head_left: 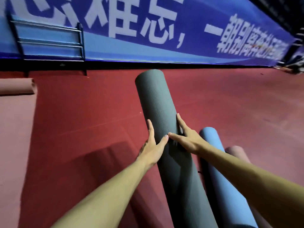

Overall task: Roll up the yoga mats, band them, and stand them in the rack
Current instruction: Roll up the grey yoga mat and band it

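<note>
Red floor (230,104), blue banner (148,30) along far wall, metal rack (49,41) far left. Grey rolled mat (154,102) runs near to far at centre; blue roll (212,140) and pink roll (235,152) just right. Both arms outstretched: left hand (152,149) and right hand (187,139) clasp the grey roll's sides, fingers spread, thumbs nearly touching on top.

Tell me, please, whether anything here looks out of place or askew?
One thing stands out: the pink mat at the left lies mostly unrolled on the red floor, only its far end curled, while the grey mat, blue mat and another pink roll are rolled.
</note>
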### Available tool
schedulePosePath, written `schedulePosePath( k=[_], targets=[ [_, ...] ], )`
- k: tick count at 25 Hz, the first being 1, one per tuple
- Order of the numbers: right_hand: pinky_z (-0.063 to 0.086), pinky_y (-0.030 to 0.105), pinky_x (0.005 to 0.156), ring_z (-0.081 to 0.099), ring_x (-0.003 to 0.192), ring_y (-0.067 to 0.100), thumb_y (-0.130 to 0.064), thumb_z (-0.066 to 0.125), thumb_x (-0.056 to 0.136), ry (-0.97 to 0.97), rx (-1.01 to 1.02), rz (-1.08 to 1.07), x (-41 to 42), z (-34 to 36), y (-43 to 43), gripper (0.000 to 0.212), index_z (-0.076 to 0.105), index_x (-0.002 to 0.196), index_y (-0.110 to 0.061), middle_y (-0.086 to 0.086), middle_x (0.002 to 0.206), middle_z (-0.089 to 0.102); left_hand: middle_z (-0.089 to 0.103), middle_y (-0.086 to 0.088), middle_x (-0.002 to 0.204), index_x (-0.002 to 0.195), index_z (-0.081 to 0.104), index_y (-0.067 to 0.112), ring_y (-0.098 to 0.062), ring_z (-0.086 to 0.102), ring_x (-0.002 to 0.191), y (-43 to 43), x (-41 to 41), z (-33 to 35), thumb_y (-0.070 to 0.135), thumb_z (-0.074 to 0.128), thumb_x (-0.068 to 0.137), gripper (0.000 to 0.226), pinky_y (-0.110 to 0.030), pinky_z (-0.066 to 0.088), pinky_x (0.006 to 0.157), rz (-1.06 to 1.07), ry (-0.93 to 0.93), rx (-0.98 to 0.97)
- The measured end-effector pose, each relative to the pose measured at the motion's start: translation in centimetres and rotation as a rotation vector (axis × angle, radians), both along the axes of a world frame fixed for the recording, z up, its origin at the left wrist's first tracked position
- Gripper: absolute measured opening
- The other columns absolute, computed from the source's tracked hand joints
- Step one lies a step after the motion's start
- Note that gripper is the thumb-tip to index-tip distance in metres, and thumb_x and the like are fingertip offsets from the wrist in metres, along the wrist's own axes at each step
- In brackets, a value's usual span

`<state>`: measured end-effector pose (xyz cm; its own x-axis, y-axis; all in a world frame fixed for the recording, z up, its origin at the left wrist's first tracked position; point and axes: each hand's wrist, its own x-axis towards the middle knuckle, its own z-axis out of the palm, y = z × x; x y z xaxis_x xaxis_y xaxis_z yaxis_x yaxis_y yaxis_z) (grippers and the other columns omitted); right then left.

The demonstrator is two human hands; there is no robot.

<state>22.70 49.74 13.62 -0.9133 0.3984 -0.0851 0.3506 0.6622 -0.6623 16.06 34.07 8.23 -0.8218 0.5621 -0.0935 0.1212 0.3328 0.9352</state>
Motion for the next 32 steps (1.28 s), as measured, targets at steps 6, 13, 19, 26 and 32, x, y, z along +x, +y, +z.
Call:
schedulePosePath(
  k=[6, 13, 19, 26, 32],
  targets=[
    [0.031, 0.035, 0.119, 0.039, 0.146, 0.018, -0.066, 0.065, 0.082, -0.139, -0.124, -0.183, 4.6, -12.8, 6.2, 0.098, 0.009, 0.16, -0.047, -0.004, 0.162, 0.038, 0.04, -0.004, 0.161, 0.144, -0.026, 0.063, -0.036, 0.041, 0.144, 6.4, 2.7, -10.3, 0.067, 0.046, 0.096, 0.087, -0.039, 0.031, 0.114, -0.134, -0.176, -0.24],
    [0.041, 0.041, 0.113, 0.056, 0.132, 0.013, -0.081, 0.053, 0.078, -0.084, -0.185, -0.35, 1.4, -23.6, 10.3, 0.087, 0.033, 0.154, -0.045, -0.015, 0.144, 0.058, -0.001, -0.001, 0.172, 0.144, -0.017, 0.069, -0.027, 0.024, 0.154, 9.7, -0.1, -18.5, 0.078, 0.063, 0.076, 0.105, -0.046, 0.026, 0.123, -0.335, -0.035, -0.339],
    [0.041, 0.024, 0.105, 0.055, 0.116, 0.0, -0.032, 0.043, 0.107, 0.001, -0.144, -0.455, 6.9, -27.9, 11.3, 0.041, 0.05, 0.147, -0.032, -0.017, 0.136, 0.059, -0.036, -0.011, 0.162, 0.158, -0.011, 0.042, -0.038, -0.023, 0.152, 15.4, 5.5, -22.6, 0.07, 0.033, 0.094, 0.082, -0.069, 0.008, 0.12, -0.382, 0.544, -0.652],
    [0.052, 0.04, 0.09, 0.058, 0.12, 0.028, -0.041, 0.058, 0.094, -0.43, 0.295, -0.387, 12.4, -33.2, 12.8, 0.032, 0.066, 0.117, -0.019, -0.002, 0.129, 0.062, 0.011, -0.017, 0.169, 0.159, 0.032, 0.025, -0.03, 0.008, 0.157, 15.4, 5.0, -25.1, 0.061, 0.027, 0.092, 0.077, -0.066, 0.022, 0.118, -0.344, 0.758, -0.521],
    [0.052, 0.038, 0.075, 0.064, 0.097, 0.025, -0.041, 0.058, 0.094, -0.355, 0.369, -0.563, 12.0, -35.1, 12.3, 0.022, 0.072, 0.098, -0.024, -0.003, 0.099, 0.069, -0.011, -0.007, 0.17, 0.162, 0.011, 0.028, -0.021, -0.01, 0.157, 13.0, 3.6, -24.3, 0.064, 0.009, 0.091, 0.08, -0.056, 0.007, 0.126, -0.405, 0.624, -0.552]
  ],
)
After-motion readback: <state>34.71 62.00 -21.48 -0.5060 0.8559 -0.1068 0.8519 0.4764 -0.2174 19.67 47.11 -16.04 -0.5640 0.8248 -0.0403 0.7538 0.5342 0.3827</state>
